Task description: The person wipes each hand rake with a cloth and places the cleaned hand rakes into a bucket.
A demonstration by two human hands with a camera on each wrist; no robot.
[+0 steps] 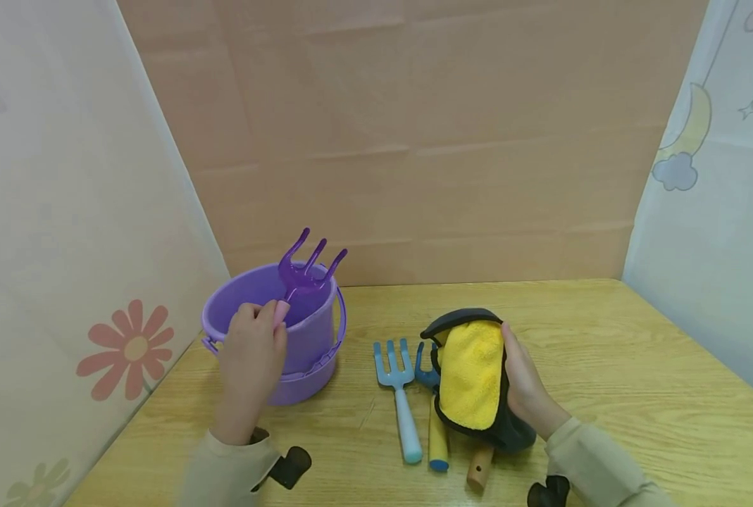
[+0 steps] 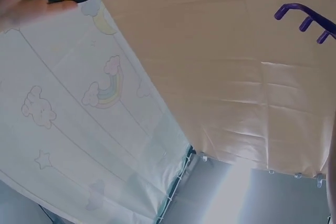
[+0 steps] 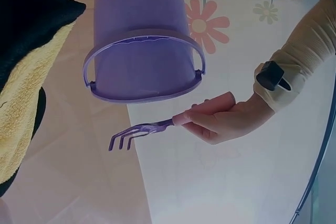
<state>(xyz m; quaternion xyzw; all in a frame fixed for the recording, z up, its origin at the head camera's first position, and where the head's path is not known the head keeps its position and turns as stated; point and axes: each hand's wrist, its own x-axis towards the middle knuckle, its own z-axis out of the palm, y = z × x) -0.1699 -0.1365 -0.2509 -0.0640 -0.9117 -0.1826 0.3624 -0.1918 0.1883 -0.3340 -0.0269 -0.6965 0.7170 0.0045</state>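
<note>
My left hand (image 1: 253,359) grips the pink handle of a small purple hand rake (image 1: 305,274), its three curved tines pointing up. In the head view the rake overlaps the rim of a purple bucket (image 1: 315,345), whose handle hangs down against its side. My right hand (image 1: 528,384) holds a folded yellow and dark grey cloth (image 1: 473,373) by its right side, thumb near the top edge. The cloth partly covers a blue hand fork (image 1: 425,371) with a yellow handle, and a wooden handle (image 1: 480,467) sticks out from beneath it.
A light blue hand fork (image 1: 398,387) lies between the bucket and the cloth, tines away from me. The wooden table (image 1: 604,352) ends at a brown back sheet (image 1: 446,155). Pale printed sheets (image 1: 53,197) close off both sides.
</note>
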